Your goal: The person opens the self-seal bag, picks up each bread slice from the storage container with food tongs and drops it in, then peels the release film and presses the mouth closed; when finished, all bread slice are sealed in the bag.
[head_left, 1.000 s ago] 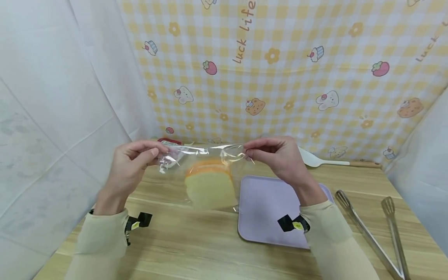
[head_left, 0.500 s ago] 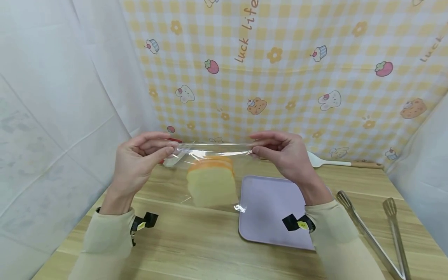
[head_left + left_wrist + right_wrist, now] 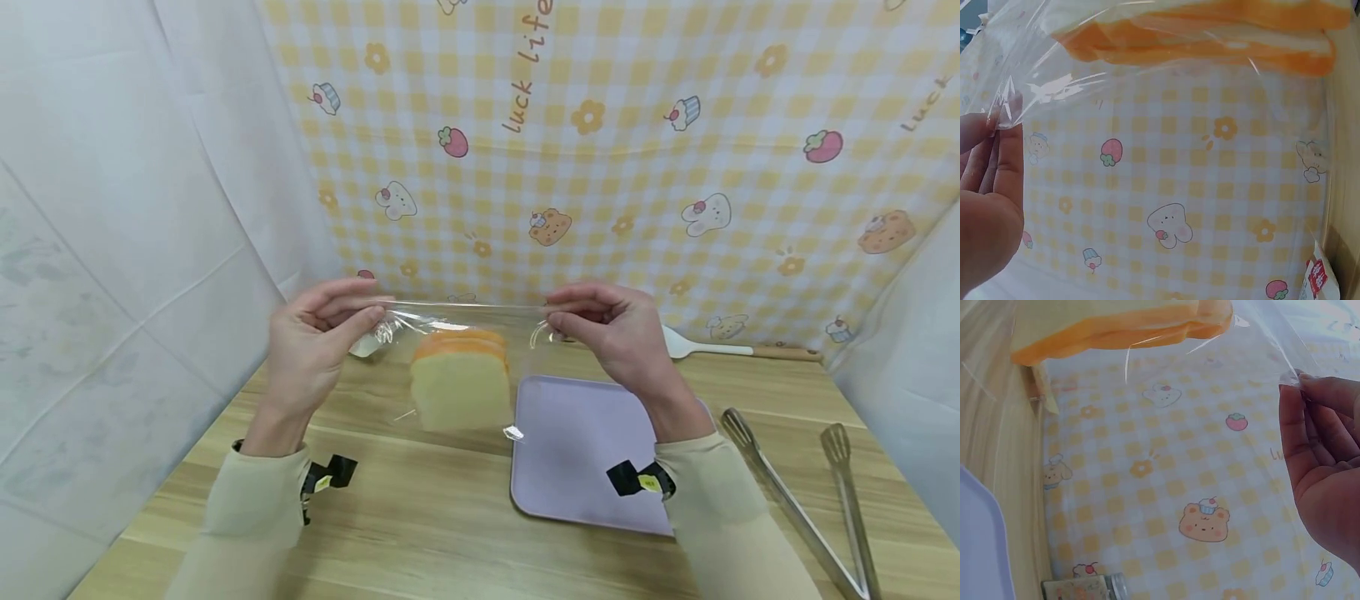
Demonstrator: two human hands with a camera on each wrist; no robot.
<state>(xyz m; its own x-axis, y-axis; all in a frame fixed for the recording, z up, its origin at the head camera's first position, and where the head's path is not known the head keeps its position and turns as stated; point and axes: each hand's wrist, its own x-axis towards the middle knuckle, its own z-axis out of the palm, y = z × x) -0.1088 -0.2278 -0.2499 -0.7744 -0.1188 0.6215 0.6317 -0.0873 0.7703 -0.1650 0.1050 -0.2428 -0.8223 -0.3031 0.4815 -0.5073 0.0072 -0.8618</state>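
Note:
A clear plastic bag (image 3: pixel 457 313) is stretched between my two hands above the wooden table. Inside it hang bread slices (image 3: pixel 461 387) with orange crusts, at least two stacked together. My left hand (image 3: pixel 311 354) pinches the bag's top left corner between thumb and fingers. At the top right corner, my right hand (image 3: pixel 618 342) pinches the film the same way. In the left wrist view the film (image 3: pixel 1054 87) runs taut from the thumb toward the bread (image 3: pixel 1210 47). The right wrist view shows the bread (image 3: pixel 1122 331) beside the pinching fingertips.
Right of the bag lies a lilac tray (image 3: pixel 577 458), partly under my right forearm. Metal tongs (image 3: pixel 795 500) rest at the table's right, and a white spatula (image 3: pixel 712 347) lies behind. A jar (image 3: pixel 1082 589) and a red-and-white packet (image 3: pixel 1319 275) stand near the patterned cloth.
My left hand has moved right and slightly up. The right hand has shifted a little right and up. The bag's top edge has straightened, and the bread has risen slightly.

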